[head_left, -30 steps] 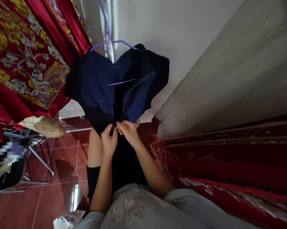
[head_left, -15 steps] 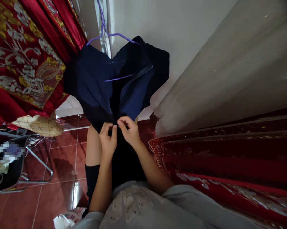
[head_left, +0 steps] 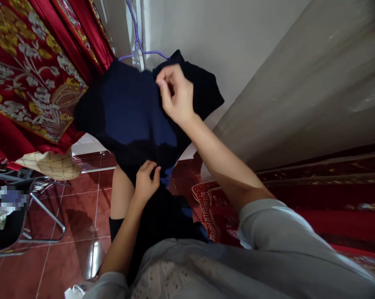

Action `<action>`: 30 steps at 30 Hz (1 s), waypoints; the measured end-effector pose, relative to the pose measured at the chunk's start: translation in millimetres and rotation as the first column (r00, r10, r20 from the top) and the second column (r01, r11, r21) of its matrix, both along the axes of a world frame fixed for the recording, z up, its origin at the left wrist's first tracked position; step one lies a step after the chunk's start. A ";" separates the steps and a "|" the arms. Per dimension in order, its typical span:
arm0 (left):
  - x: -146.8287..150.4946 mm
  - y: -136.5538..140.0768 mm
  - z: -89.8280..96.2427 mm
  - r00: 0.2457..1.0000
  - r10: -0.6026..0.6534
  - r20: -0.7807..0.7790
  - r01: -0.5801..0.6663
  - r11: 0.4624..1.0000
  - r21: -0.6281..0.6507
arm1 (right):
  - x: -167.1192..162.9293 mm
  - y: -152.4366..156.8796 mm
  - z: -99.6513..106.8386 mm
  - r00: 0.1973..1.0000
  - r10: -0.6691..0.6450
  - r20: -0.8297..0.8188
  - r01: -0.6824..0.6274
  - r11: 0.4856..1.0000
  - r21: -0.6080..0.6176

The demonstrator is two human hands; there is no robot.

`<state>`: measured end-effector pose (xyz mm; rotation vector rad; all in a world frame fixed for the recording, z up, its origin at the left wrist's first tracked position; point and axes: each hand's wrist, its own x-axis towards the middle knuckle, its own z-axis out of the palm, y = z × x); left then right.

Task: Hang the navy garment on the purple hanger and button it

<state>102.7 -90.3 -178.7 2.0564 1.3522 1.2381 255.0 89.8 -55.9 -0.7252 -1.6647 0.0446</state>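
A dark navy jacket [head_left: 128, 108] hangs on a purple hanger [head_left: 136, 41] in front of me, its front panels together along the middle. My right hand [head_left: 176, 93] is closed in a pinch at the top of the front closure, near the collar. The zipper pull between its fingers is too small to see clearly. Lower down, my left hand [head_left: 147, 178] pinches the jacket's lower front edge, thumb and fingers bent around the dark cloth. My knees and the dark fabric over my lap lie below the jacket.
Red embroidered cloth [head_left: 34, 70] hangs at the left, and more red cloth [head_left: 299, 207] lies at the right below a grey draped sheet [head_left: 283, 95]. A black chair [head_left: 25, 207] with items on it stands on the red tiled floor [head_left: 72, 216].
My right hand has moved up from the lower front to the collar, and the jacket's open front has closed behind it. My left hand stays low on the front.
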 end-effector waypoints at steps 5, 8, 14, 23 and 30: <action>-10.3 17.1 22.9 0.960 -0.106 -0.257 0.091 0.994 -0.068 | 3.0 -1.6 37.7 0.999 -0.009 0.033 0.010 1.000 -0.015; -21.4 40.4 69.2 0.983 -0.098 -0.156 0.105 0.994 0.037 | -1.5 -18.8 33.4 1.000 -0.001 0.001 0.001 1.000 -0.008; -26.3 104.7 163.2 0.997 -0.063 0.041 0.037 0.886 0.463 | -9.4 -47.2 27.5 0.998 0.011 0.058 -0.011 1.000 -0.005; -15.0 112.6 170.6 0.988 -0.069 0.137 0.015 0.934 0.357 | -0.4 -28.0 1.9 0.977 0.038 0.208 -0.045 0.998 0.031; -13.9 102.0 180.8 0.999 -0.039 0.006 0.033 0.922 0.386 | -3.3 -21.5 -4.1 0.995 0.030 0.090 -0.033 0.999 0.038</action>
